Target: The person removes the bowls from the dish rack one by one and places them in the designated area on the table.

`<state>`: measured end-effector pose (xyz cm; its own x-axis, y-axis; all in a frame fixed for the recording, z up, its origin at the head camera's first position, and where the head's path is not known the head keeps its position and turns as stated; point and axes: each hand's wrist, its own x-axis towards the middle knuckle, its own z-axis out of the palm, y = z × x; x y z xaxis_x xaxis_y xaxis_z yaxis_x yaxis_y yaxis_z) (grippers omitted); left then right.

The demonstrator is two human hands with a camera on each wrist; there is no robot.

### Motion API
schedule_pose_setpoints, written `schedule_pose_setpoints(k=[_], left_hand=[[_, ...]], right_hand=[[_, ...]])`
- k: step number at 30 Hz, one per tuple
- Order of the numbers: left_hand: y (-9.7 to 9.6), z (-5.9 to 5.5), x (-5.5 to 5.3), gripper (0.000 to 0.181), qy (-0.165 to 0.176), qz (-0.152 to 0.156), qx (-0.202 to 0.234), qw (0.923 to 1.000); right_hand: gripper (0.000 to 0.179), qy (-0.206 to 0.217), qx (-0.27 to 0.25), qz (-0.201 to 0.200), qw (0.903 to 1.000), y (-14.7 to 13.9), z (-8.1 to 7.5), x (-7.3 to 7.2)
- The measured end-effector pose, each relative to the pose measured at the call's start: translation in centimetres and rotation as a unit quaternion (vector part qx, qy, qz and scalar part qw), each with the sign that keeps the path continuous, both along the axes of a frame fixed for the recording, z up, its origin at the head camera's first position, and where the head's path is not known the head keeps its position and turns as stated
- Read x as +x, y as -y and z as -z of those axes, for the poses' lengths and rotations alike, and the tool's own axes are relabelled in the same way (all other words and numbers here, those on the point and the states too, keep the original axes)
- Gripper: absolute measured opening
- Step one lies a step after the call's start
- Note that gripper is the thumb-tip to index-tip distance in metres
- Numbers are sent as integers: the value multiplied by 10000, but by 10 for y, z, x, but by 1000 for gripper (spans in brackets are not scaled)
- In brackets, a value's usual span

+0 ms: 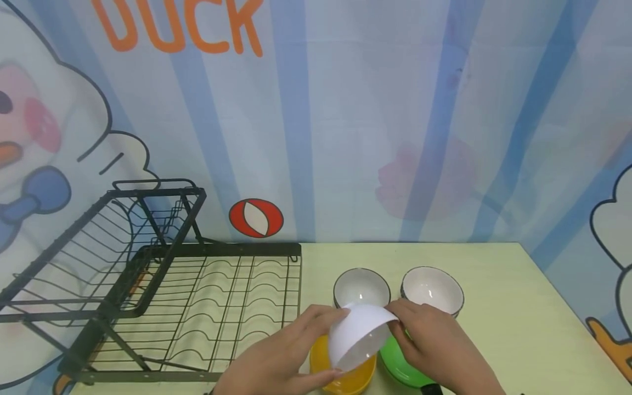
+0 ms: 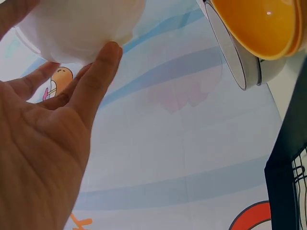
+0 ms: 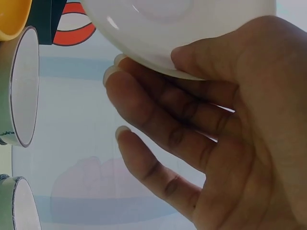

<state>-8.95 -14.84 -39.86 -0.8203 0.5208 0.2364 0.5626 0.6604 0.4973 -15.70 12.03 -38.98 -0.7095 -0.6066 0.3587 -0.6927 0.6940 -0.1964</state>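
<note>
Both hands hold a white bowl [image 1: 362, 323] up off the table, tilted so its hollow side faces down and to the right. My left hand [image 1: 283, 356] grips its left side, the thumb low near the rim and the fingers on the outer wall. With thumb and fingers, my right hand [image 1: 434, 340] pinches the rim, as the right wrist view also shows on the bowl [image 3: 158, 28]. Below it are a yellow bowl [image 1: 355, 381] and a green dish [image 1: 402, 365] with a black handle, both partly covered by the bowl and hands.
Two bowls with white insides and dark rims, one left [image 1: 362, 285] and one right [image 1: 433, 288], stand behind the hands. A black two-tier dish rack [image 1: 237, 249] takes up the table's left side. Behind the pale table [image 1: 523, 329] hangs a printed cloth [image 1: 345, 137].
</note>
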Motion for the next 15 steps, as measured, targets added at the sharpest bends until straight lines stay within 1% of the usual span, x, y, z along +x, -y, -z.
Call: schedule_pose_setpoints(k=[2,5,8,12,15], left_hand=[[-1,1,0,73,27,30,7,10000],[-3,2,-1,75,177,-3,-81,9998],[-4,1,0,76,279,-79,-265,9992],[-4,-1,1,74,211,-133,-437,9987],[-3,-3,2,70,106,-163,-463,9987]], right_hand=[[11,-43,0,92,9999,-1,0,1],[12,-184,-86,170,9997,-2,0,2],[11,-131,-114,278,9995,-4,0,3],[17,121,16,594,9982,-10,-2,1],[21,135,172,829,9963,-14,-2,0]])
